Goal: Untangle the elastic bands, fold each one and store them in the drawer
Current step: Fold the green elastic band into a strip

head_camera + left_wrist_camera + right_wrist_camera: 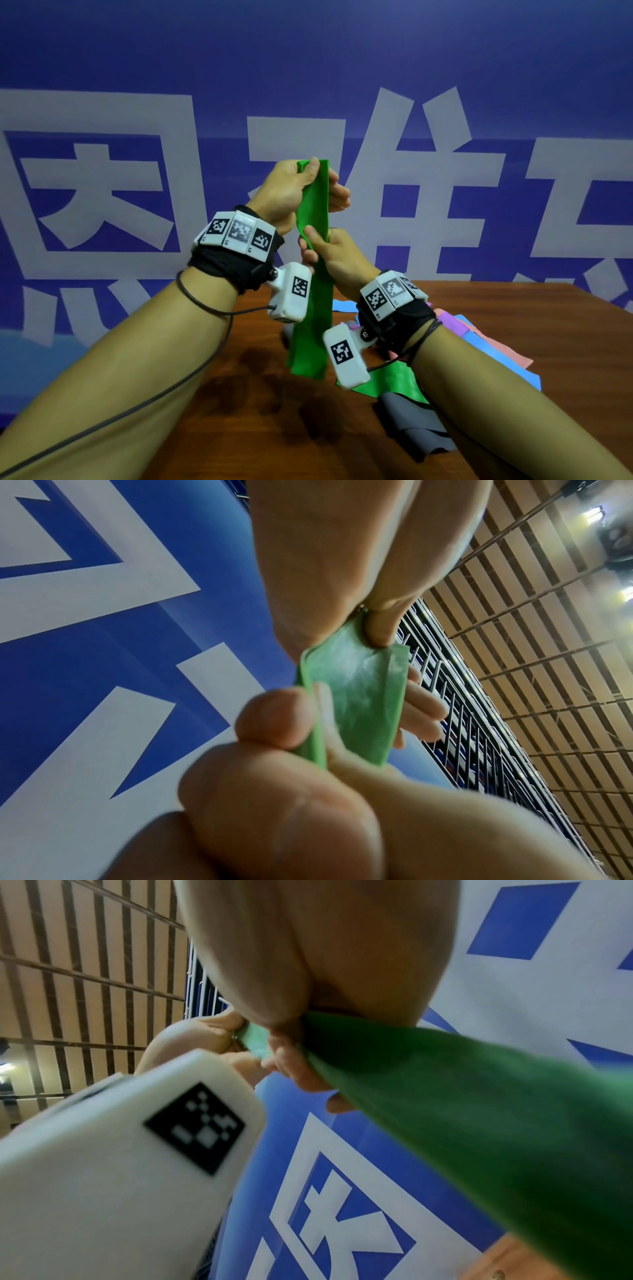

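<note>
Both hands (286,192) (330,253) pinch the green band (313,202), apparently doubled, hanging below.

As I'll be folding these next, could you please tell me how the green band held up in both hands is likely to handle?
Probably floppy: the green band hangs limp below the right hand. Likely light, since the left hand merely pinches its top.

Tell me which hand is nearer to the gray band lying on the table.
Right. The right hand grips the raised green band lower down, above the gray band; the left hand pinches its top end, higher and farther away.
</note>
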{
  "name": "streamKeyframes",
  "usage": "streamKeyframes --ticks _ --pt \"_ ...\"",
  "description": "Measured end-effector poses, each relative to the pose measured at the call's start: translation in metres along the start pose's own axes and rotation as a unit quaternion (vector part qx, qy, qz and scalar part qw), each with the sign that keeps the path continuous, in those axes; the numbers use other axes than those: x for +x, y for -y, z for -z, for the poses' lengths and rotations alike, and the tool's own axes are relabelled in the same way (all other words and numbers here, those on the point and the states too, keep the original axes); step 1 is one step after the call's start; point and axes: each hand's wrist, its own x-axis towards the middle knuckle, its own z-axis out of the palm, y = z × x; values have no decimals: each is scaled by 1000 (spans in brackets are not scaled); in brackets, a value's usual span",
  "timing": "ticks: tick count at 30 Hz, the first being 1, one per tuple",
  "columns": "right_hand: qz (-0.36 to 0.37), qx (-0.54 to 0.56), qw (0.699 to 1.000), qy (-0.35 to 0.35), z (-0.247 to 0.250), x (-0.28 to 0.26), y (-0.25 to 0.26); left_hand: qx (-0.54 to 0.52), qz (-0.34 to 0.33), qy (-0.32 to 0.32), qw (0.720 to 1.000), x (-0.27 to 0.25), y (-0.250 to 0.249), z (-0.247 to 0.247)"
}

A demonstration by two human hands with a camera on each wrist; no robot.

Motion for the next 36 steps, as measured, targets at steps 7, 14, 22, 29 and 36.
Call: streamKeyframes --ticks 7,14,22,29,36 --pt "-5 -32 999 -7 -3 -7 -6 -15 -11 -36 999 2 0 1" --pt "-7 -48 999 -1 -3 -8 -12 -28 -15 -66 997 0 -4 3" --pt "-42 -91 994 32 2 -9 -19 -92 -16 -138 986 4 -1 19" --pt "-91 -78 990 70 8 -11 -29 -134 -16 -177 975 0 6 35" --pt "-114 -142 981 72 14 -9 -36 -169 -18 -217 961 -4 18 56"
